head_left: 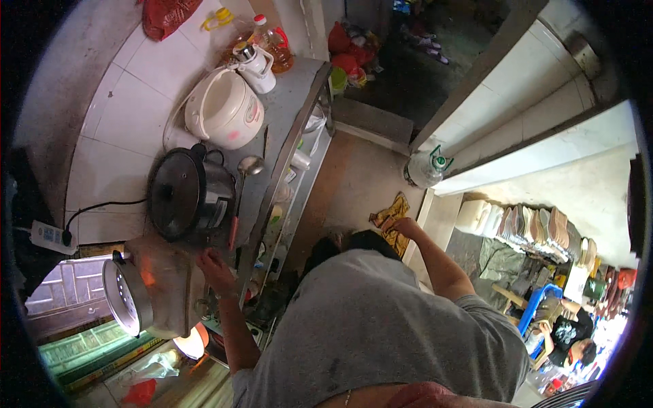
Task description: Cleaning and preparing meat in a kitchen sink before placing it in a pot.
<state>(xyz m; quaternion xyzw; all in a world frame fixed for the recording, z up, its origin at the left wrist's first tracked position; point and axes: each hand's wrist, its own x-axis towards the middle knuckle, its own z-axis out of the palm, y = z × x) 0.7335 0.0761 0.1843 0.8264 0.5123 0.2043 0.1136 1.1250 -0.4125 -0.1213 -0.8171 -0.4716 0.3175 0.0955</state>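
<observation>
Cloth [397,208] hangs bunched in the right hand [407,228], well right of the black pot [182,194], gripped likely by a fold. The left hand [216,272], fingers bent, is just below the pot; whether it holds anything I cannot tell. A ladle [251,165] lies right of the pot, probably for easy reach; a cord [105,204] left of it presumably brings power. The grey surface [282,112] extends above the pot, tiled wall [109,160] to its left, floor [354,170] to its right.
</observation>
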